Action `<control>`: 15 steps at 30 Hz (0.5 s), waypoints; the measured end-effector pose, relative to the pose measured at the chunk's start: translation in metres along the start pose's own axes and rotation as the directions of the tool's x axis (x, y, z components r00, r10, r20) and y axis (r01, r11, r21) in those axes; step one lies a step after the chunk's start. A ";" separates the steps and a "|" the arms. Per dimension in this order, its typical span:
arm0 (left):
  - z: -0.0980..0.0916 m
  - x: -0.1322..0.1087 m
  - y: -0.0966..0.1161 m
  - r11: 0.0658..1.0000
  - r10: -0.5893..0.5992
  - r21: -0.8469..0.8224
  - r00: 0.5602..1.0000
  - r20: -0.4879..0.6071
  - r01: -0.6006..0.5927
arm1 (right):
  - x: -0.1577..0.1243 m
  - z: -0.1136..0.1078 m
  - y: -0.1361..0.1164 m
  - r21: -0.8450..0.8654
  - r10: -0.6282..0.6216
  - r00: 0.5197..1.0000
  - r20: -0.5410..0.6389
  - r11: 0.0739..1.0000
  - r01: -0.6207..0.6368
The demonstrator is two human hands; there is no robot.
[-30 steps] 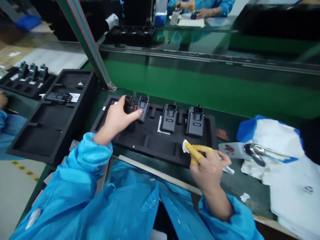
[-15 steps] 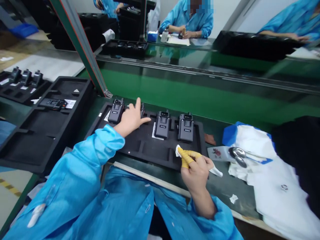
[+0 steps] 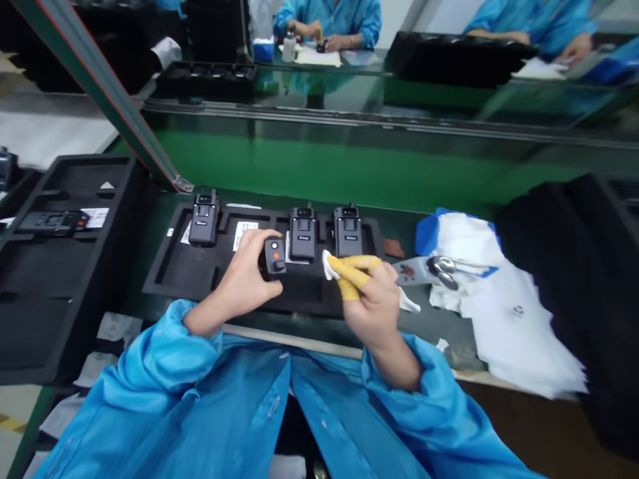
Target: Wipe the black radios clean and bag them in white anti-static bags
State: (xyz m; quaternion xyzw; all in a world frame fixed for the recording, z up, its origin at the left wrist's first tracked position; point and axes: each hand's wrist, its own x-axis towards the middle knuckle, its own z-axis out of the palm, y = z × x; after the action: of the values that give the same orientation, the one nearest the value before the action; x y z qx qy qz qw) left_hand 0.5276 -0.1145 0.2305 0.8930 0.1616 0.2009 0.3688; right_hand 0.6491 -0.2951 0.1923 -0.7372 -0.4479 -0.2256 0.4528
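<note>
My left hand (image 3: 248, 274) grips a black handheld radio (image 3: 274, 256), its end with a round knob and an orange button facing up. Yellow covers wrap several fingers of my right hand (image 3: 370, 296), which pinches a small white cloth (image 3: 329, 265) close to the held device. Three more radios, the left one (image 3: 204, 220), the middle one (image 3: 302, 233) and the right one (image 3: 348, 229), stand in the black foam tray (image 3: 164, 269). A white label (image 3: 245, 234) lies in the slot between the left and middle ones.
On the right are a blue box of white wipes (image 3: 462, 233), scissors (image 3: 443, 271) and white sheets (image 3: 524, 339). Another black tray (image 3: 34, 319) with one device lies left. A slanted metal post (image 3: 114, 113) rises at left. Co-workers sit beyond the green partition (image 3: 349, 156).
My left hand has lifted a radio from the tray's second slot and drawn it toward me, uncovering the label. My right hand has brought the cloth nearer to it. The view has shifted right.
</note>
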 end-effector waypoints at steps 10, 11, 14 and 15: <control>0.009 -0.015 0.004 0.987 0.153 -0.038 0.988 -0.016 -0.153 | 0.027 0.019 -0.047 -0.164 -0.238 0.961 0.140 0.952 0.260; 0.009 -0.016 0.004 0.986 0.160 -0.042 0.987 -0.022 -0.161 | 0.027 0.019 -0.049 -0.176 -0.261 0.954 0.148 0.942 0.285; 0.009 -0.018 0.002 0.985 0.164 -0.048 0.986 -0.037 -0.166 | 0.027 0.016 -0.050 -0.165 -0.322 0.929 0.182 0.921 0.352; 0.010 -0.018 0.001 0.985 0.162 -0.048 0.986 -0.040 -0.163 | 0.027 0.015 -0.049 -0.160 -0.334 0.923 0.191 0.917 0.365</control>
State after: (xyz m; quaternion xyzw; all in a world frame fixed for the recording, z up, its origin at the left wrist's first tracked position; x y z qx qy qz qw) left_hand 0.5163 -0.1292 0.2209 0.8897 0.0896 0.2505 0.3709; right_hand 0.6189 -0.2601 0.2276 -0.7010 -0.5834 -0.2854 0.2946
